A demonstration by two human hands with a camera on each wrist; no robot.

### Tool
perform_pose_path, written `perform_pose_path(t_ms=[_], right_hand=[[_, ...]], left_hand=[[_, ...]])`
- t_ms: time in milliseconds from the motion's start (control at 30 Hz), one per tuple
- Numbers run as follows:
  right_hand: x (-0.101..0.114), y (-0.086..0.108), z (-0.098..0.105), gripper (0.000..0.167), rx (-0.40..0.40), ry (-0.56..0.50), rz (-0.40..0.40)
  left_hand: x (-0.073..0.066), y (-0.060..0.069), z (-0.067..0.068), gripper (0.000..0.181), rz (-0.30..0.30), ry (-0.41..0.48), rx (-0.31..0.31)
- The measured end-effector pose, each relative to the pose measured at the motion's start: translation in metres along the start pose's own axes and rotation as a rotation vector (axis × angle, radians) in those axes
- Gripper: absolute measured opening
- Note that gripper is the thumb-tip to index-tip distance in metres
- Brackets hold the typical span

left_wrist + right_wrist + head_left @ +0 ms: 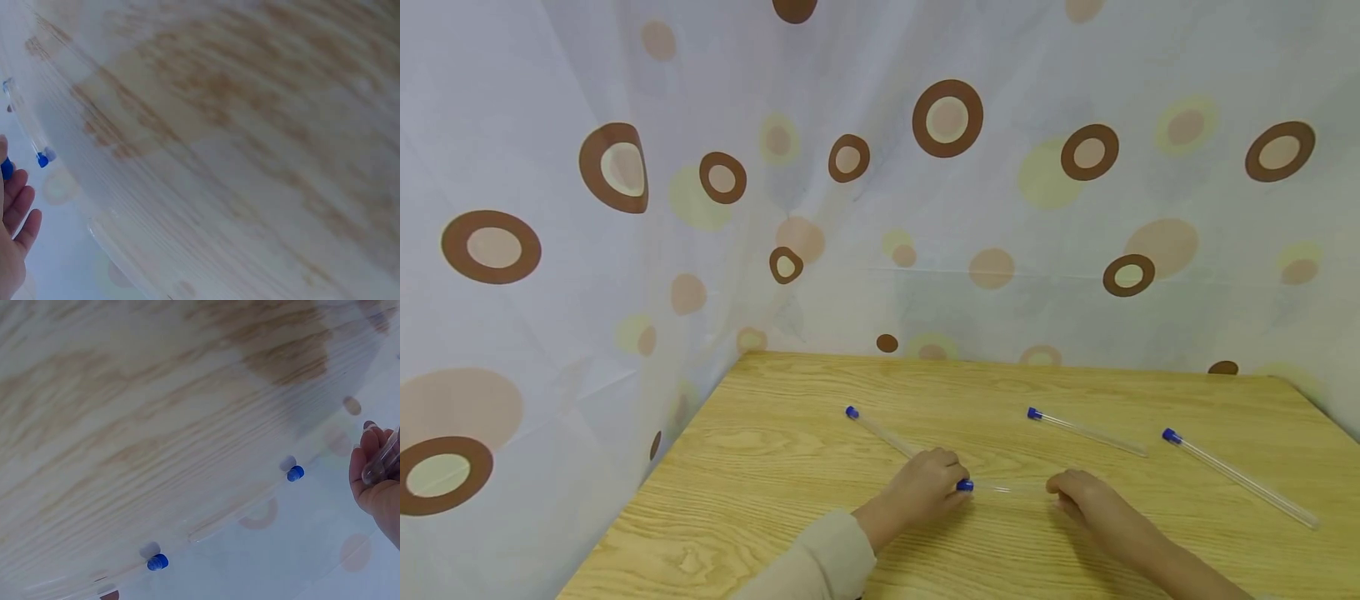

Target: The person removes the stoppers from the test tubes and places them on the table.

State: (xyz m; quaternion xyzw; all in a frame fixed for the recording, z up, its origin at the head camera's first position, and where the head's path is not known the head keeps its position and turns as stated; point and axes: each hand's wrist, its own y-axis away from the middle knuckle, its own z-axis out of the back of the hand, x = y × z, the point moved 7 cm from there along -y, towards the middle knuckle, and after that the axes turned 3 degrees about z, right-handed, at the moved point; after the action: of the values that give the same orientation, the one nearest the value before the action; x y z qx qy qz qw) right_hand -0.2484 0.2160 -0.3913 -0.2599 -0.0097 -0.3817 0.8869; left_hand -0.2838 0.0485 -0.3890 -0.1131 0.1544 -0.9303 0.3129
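A clear tube with a blue cap (965,485) lies crosswise between both hands in the head view. My left hand (922,487) pinches its capped end, and my right hand (1101,512) grips the clear far end. The left wrist view has the blue cap (7,169) between the thumb and fingers of the left hand (17,228). In the right wrist view the tube's rounded end (375,472) rests in the curled fingers of the right hand (381,494). Another blue-capped tube (883,435) lies just beyond the left hand, its lower end hidden.
Two more blue-capped clear tubes lie on the wooden table (737,467): one tube (1093,435) beyond the right hand, another tube (1247,482) at the right. A curtain (850,317) with brown and yellow circles hangs behind and left of the table.
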Motion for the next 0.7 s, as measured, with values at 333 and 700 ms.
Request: perform_pose_path(t_ms=[333,700], right_hand=[[0.0012,-0.0005,0.0005,0.016,0.057,-0.068,-0.039],[0.0008,0.0004,-0.0016,0.012,0.129,-0.033,-0.073]], left_hand=[[0.0012,0.0005,-0.0017,0.021,0.015,0.023,-0.008],[-0.0025,0.0018,0.0006,0.024,0.017,-0.105,0.022]])
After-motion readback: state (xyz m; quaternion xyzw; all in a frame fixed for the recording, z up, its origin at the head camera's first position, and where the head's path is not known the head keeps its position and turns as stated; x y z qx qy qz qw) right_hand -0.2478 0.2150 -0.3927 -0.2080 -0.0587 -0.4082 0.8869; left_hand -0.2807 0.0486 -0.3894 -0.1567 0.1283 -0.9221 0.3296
